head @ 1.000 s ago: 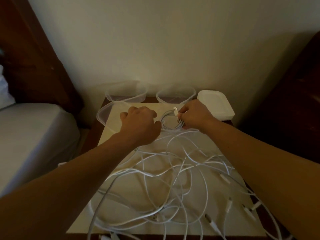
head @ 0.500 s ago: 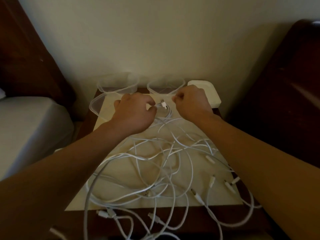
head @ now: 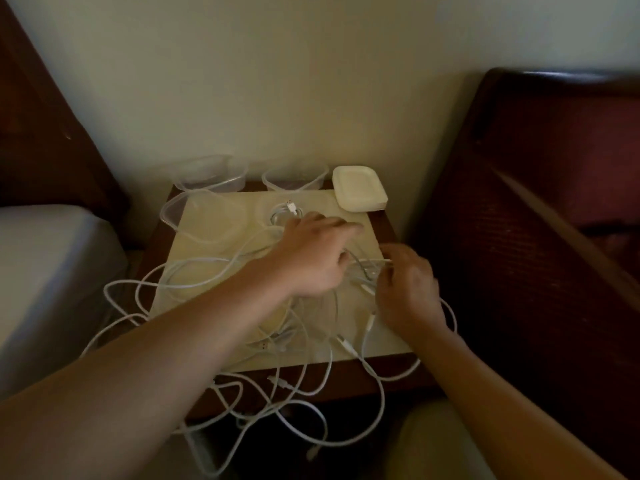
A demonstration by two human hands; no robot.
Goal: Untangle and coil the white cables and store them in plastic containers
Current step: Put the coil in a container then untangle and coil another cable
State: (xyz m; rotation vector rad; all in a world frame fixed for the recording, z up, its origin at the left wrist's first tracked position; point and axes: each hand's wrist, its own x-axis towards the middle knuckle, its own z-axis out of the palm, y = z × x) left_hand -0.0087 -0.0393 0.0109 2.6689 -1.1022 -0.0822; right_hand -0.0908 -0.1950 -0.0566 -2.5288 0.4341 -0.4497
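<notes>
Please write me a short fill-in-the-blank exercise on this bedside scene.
1. The coiled white cable lies inside a clear plastic ____.
2. The stack of white square lids sits at the table's far ____ corner.
3. The left hand and right hand both reach into the tangle of loose white ____.

Missing words: container; right; cables

Your left hand [head: 313,259] reaches forward and across to the right, arm stretched out, fingers extended and slightly blurred. Your right hand [head: 407,289] sits just beside it, knuckles up, fingers curled under in a pinching grip.
</notes>
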